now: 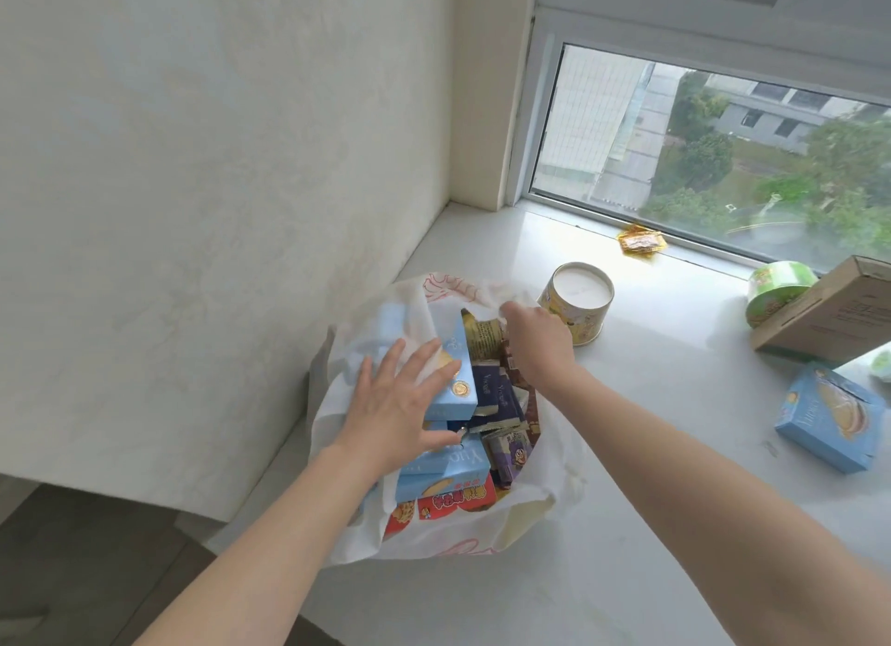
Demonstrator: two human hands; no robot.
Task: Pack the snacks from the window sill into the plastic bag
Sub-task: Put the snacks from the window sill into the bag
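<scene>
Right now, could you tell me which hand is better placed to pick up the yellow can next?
The right hand. It grips the plastic bag rim directly beside the yellow can, while the left hand lies flat on the blue boxes across the bag.

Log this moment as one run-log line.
left hand: flat on blue box in bag | right hand: gripping bag rim | yellow can, orange packet: unpacked
</scene>
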